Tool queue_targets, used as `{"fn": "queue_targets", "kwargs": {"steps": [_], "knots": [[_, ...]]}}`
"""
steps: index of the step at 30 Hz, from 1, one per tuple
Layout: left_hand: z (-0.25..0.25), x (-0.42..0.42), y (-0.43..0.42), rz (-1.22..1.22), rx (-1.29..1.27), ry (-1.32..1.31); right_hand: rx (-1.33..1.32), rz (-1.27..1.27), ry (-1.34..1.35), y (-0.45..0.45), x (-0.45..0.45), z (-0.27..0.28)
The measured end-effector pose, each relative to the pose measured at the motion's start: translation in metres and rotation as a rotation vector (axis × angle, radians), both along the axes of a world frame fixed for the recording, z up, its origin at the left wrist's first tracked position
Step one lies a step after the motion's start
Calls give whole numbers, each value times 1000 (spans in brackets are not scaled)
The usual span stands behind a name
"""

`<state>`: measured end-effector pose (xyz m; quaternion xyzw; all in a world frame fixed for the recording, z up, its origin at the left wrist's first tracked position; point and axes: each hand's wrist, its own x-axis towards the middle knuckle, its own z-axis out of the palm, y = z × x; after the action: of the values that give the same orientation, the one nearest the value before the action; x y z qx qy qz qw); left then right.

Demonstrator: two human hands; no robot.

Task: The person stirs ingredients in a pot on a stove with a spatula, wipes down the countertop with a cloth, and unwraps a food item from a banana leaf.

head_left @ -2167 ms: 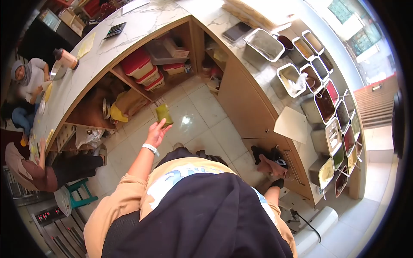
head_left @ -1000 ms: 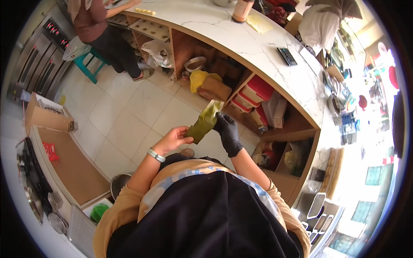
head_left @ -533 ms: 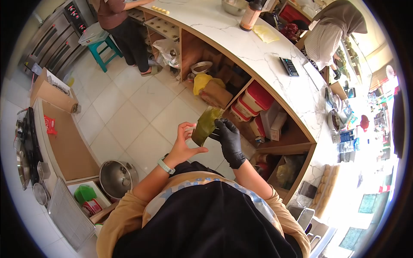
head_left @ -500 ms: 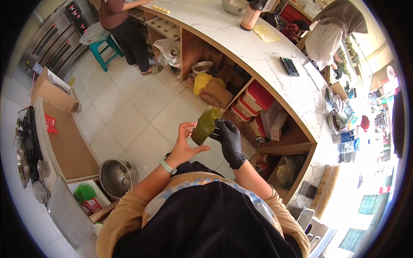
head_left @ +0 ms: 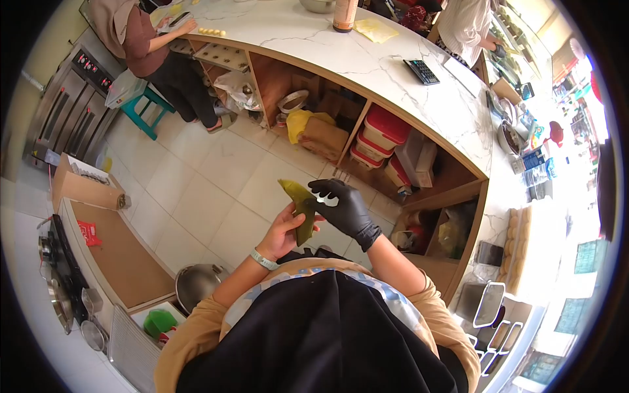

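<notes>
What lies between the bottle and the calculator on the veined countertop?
In the head view, a yellow sheet lies there, just beside the bottle; from it to the calculator, only veined countertop shows.

Room: I see passing space over the floor tiles (head_left: 209, 203), ahead and left of the left hand (head_left: 280, 233) | Between hands: green leaf (head_left: 304, 209) blocks me | Ahead: counter (head_left: 367, 59), red-lidded tubs (head_left: 385, 126) beneath | Left: steel pot (head_left: 196, 287) near the sleeve (head_left: 196, 327) (depth hard to judge from here) | Far left: teal stool (head_left: 145, 116), co-worker's legs (head_left: 187, 88)
</notes>
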<state>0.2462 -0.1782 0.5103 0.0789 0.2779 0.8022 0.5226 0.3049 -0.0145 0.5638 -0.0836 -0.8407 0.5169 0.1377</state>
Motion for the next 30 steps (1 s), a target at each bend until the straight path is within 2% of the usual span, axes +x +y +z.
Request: {"fn": "queue_targets", "kwargs": {"steps": [5,8,11,15,17,18,21,23,26,30], "knots": [[11,-35,-18,32,-42,255,53,-29,79,-30,-25,-1],[19,-50,-29,12,-80,244,-128,-131,18,-41,-41,-6],[22,-62,-41,-65,-32,228,138,-271,227,-47,-59,1],[12,-83,-47,-76,-70,344,327,-71,217,-35,-67,-2],[10,-90,-46,-78,-91,361,262,-82,189,-34,-67,-1],[6,-92,-43,-36,-183,565,229,-89,172,-35,-67,-1],[5,-94,-31,116,-408,1223,-187,-245,-104,-44,-64,11],[13,-99,-25,251,-486,1722,-376,-374,-35,-44,-64,-16],[13,-92,-17,301,-576,1311,-544,-484,44,-35,-57,-38],[11,-89,-1,364,-559,1339,-764,-557,103,-25,-43,-43]]}}
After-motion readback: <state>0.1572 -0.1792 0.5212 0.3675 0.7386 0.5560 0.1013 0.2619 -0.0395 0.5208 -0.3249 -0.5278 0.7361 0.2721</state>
